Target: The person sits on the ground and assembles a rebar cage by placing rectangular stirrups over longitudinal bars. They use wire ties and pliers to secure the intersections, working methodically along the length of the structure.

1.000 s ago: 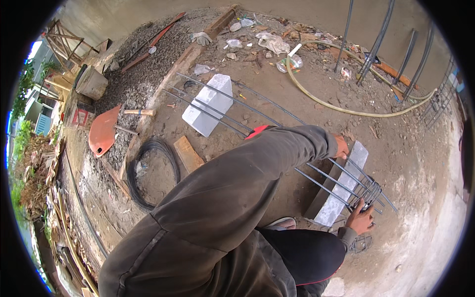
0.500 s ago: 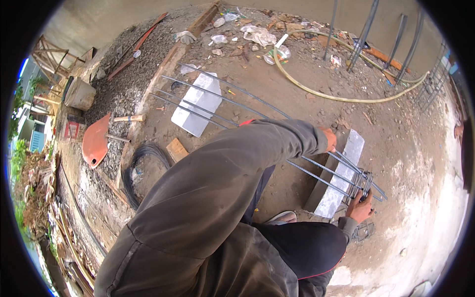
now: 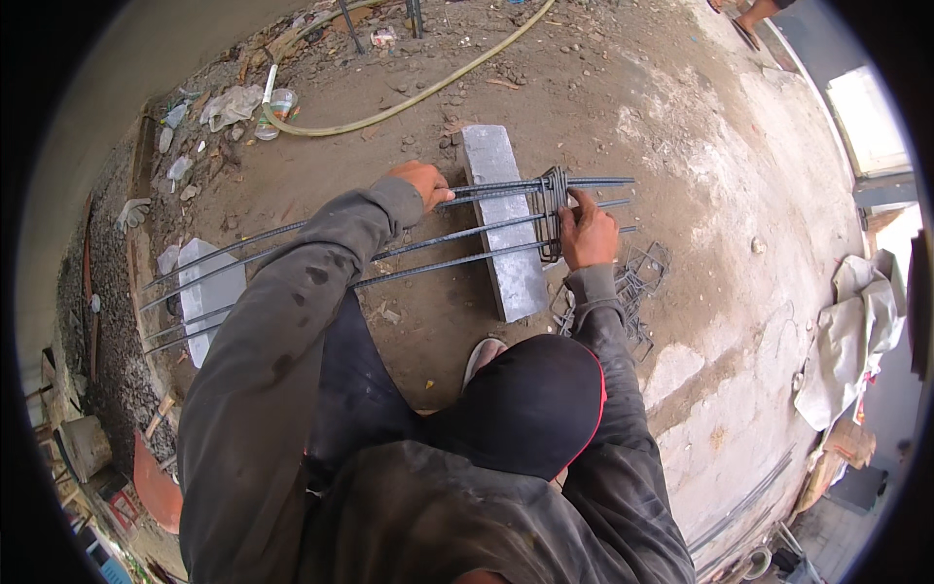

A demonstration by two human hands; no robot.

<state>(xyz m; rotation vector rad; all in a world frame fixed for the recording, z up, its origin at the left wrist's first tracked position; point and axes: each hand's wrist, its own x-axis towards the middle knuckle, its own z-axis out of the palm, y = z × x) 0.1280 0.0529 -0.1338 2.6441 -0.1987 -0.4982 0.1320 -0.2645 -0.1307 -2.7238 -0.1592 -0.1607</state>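
Note:
Several long ribbed steel bars (image 3: pixel 428 274) lie side by side across two pale blocks, the near-right block (image 3: pixel 520 277) and the far-left block (image 3: pixel 216 292). My left hand (image 3: pixel 420 183) is closed on the farthest bars, just left of the right block. Around the bars, right of that block, stands a bunched stack of bent steel stirrups (image 3: pixel 553 209). My right hand (image 3: pixel 590 237) grips the right side of this stack, thumb and fingers against the wire. A heap of loose stirrups (image 3: pixel 637 292) rests on the ground beside my right forearm.
A yellowish hose (image 3: pixel 409 105) curves over the dirt beyond the bars. Plastic litter (image 3: pixel 233 107) and a glove (image 3: pixel 133 212) lie at the far left. An orange-red shovel blade (image 3: pixel 156 487) is at the left edge. Another person's foot (image 3: pixel 747 31) shows at the top right.
My view has swung to the right, so the bars and blocks appear farther left and more level. Both hands remain at the bars and stirrups.

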